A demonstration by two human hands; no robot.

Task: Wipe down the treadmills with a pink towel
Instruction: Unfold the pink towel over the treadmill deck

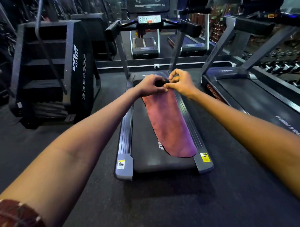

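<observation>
- Nearest the camera, 2 bare forearms reach forward over the dark floor [79, 166], meeting above the middle treadmill [124, 136].
- The pink towel [170, 122] hangs from both hands in the air over the belt; its long axis runs from the hands toward the viewer, its free end showing near the treadmill's rear edge.
- The left hand [150, 86] has its fingers curled, pinching the towel's top edge.
- The right hand [180, 82] pinches the same edge between thumb and fingertips, just beside the left.
- The step looks like shaking out or regripping the towel; wiping has apparently not begun.
- The next move probably calls for bunching the cloth into 1 hand and pressing it to a surface.
- Farther off stands the console [148, 20]; a second treadmill [247, 86] sits right, a stair climber [47, 66] left.
</observation>
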